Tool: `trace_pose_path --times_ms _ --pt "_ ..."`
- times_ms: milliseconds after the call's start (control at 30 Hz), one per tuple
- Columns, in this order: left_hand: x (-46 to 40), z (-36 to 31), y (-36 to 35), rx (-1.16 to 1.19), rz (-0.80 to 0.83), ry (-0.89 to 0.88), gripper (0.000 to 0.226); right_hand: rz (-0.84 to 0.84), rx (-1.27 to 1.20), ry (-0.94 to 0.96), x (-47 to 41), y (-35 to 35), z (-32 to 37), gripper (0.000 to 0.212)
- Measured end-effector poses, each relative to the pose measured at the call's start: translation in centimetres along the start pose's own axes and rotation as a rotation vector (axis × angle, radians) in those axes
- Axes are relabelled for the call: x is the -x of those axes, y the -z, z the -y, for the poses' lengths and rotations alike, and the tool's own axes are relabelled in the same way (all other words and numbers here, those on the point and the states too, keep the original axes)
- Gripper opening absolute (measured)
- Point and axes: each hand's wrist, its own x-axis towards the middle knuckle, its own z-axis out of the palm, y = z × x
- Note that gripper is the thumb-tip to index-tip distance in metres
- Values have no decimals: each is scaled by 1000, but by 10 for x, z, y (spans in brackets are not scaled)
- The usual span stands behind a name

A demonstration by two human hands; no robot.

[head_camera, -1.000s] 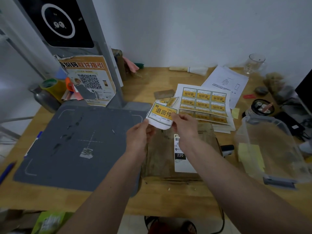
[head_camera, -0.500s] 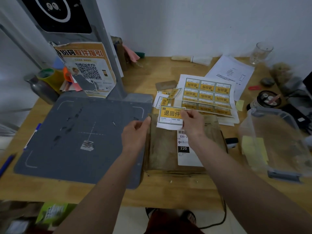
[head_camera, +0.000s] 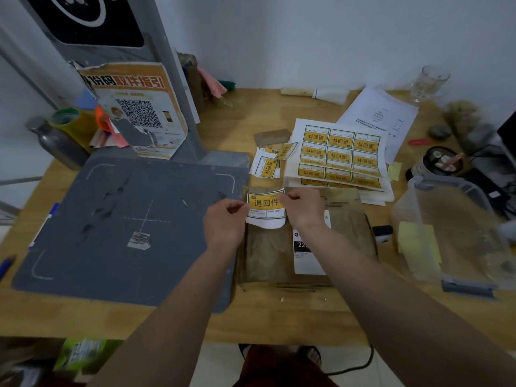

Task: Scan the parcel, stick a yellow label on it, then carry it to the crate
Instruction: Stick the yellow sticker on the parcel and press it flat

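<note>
From the head camera, both hands held one small yellow and white paper label by its two sides. The left hand pinched the left edge and the right hand pinched the right edge. It looked like they held it this way to keep it flat and straight before sticking it down. The label hung over the far edge of the flat brown cardboard parcel, which lay on the wooden bench just beside the grey scanner mat. The parcel sat right under both hands, so it seemed the label only needed to be lowered. I saw no crate for sure.
</note>
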Motion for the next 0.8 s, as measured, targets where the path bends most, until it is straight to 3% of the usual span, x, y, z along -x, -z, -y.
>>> trace_pose_path --times_ms 300,800 --pt "1 5 -4 -41 -36 -64 6 -52 105 58 -5 -5 -5 49" --pt "2 6 -7 -161 -63 -199 11 -52 266 86 -4 -7 -3 46"
